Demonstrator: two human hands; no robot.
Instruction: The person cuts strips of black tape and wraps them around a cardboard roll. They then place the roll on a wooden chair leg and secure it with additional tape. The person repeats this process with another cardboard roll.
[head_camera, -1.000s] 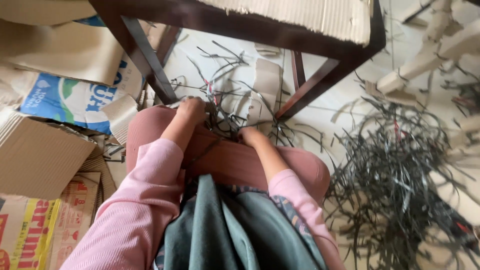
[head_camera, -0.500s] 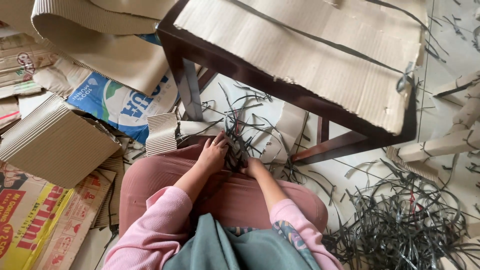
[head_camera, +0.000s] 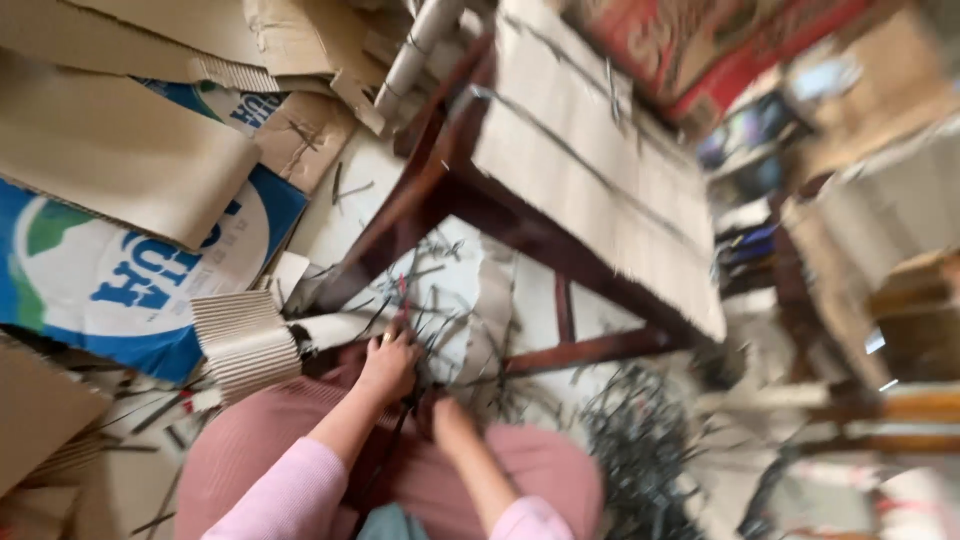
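My left hand (head_camera: 388, 366) is closed around a bunch of thin dark strips (head_camera: 425, 318) in front of my knees, fingers curled into the tangle. My right hand (head_camera: 452, 418) lies just to its right, lower down, also among the strips; its fingers are blurred and partly hidden. Both arms wear pink sleeves and reach out over my pink-clad knees (head_camera: 250, 450). Directly ahead stands a dark wooden stool (head_camera: 480, 215) topped with a pale cardboard sheet (head_camera: 590, 150).
Flattened cardboard (head_camera: 110, 170) and a blue-and-white printed carton (head_camera: 130, 280) lie to the left, with a roll of corrugated card (head_camera: 245, 340) by my knee. A heap of dark strips (head_camera: 640, 450) covers the floor on the right. Boxes and wooden pieces (head_camera: 880, 260) crowd the right side.
The view has swung up and to the right, showing more of the stool and the boxes. Both hands stay in the strips by my knees, the left one slightly further forward.
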